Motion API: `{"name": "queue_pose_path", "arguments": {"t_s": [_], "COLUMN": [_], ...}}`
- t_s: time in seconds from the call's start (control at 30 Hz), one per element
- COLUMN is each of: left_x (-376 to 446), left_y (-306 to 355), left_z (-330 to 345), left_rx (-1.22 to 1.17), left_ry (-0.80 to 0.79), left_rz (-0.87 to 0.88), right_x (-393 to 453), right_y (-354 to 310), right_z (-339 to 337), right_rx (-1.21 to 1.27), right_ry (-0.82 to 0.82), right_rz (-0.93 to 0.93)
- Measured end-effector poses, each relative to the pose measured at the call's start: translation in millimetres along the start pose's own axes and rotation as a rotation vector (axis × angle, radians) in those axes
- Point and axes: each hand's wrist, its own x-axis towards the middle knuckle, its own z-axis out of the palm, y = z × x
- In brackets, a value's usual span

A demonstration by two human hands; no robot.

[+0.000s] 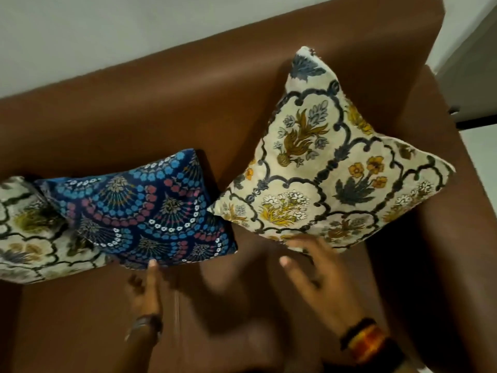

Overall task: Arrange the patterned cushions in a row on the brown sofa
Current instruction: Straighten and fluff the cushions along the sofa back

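Three patterned cushions lean against the backrest of the brown sofa. A cream floral cushion stands on one corner at the right. A dark blue cushion with blue and pink dots sits in the middle, overlapping another cream floral cushion at the left edge. My left hand is blurred, fingers spread, its fingertip touching the blue cushion's lower edge. My right hand is open just below the right cushion's bottom corner, fingertips at its edge, holding nothing.
The sofa's right armrest rises beside the right cushion. Bare seat lies in front of the cushions. A pale wall is behind the backrest. Both wrists wear bands.
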Motion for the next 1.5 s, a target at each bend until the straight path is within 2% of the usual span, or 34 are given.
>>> {"name": "queue_pose_path", "arguments": {"t_s": [0.03, 0.1, 0.23, 0.33, 0.4, 0.47, 0.57, 0.63, 0.73, 0.9, 1.07, 1.2, 1.33, 1.4, 1.5], "left_x": [13.4, 42.4, 119.7, 172.9, 188.4, 192.6, 188.6, 188.1, 175.4, 155.7, 131.4, 121.5, 127.8, 138.1, 169.9], "left_y": [12.5, 37.9, 53.3, 41.7, 34.1, 29.7, 27.4, 19.4, 16.4, 21.7, 27.6, 29.8, 19.3, 12.5, -8.7], "left_z": [-10.4, -25.7, -41.0, -52.7, -59.1, -67.2, -78.8, -83.1, -78.5, -54.4, -25.1, -9.2, -20.0, -36.6, -84.0], "left_rx": [-0.006, -0.046, 0.002, 0.198, 0.234, 0.178, -0.049, -0.145, -0.231, -0.339, -0.387, -0.439, -0.407, -0.393, -0.356], "left_ry": [0.016, -0.048, -0.172, -0.258, -0.341, -0.389, -0.56, -0.648, -0.677, -0.705, -0.767, -0.716, -0.674, -0.647, -0.506], "left_rz": [0.061, 0.163, 0.121, 0.078, 0.077, 0.085, 0.087, 0.015, -0.129, -0.138, -0.076, -0.111, -0.119, -0.14, -0.176], "right_x": [6.4, 29.3, 76.7, 96.9, 101.6, 95.8, 78.7, 78.9, 99.4, 107.3, 95.6, 97.3, 87.9, 75.5, 43.3], "right_y": [-1.8, -10.5, -49.8, -71.2, -81.1, -95.0, -119.9, -141.2, -169.2, -165.9, -151.1, -145.2, -140.0, -133.1, -128.6], "right_z": [22.2, 68.7, 146.9, 195.6, 225.6, 250.5, 266.4, 268.6, 261.1, 233.0, 204.7, 184.6, 183.9, 190.9, 214.5], "right_rx": [0.041, 0.094, 0.241, 0.364, 0.428, 0.443, 0.367, 0.261, 0.086, 0.033, 0.03, 0.084, 0.012, -0.068, -0.135], "right_ry": [-0.101, -0.221, -0.365, -0.252, -0.158, -0.037, 0.093, 0.099, 0.08, 0.054, 0.159, 0.103, 0.04, 0.074, 0.201], "right_rz": [0.086, 0.223, 0.426, 0.547, 0.59, 0.548, 0.326, 0.198, 0.139, 0.088, 0.019, 0.006, -0.029, -0.046, -0.053]}}
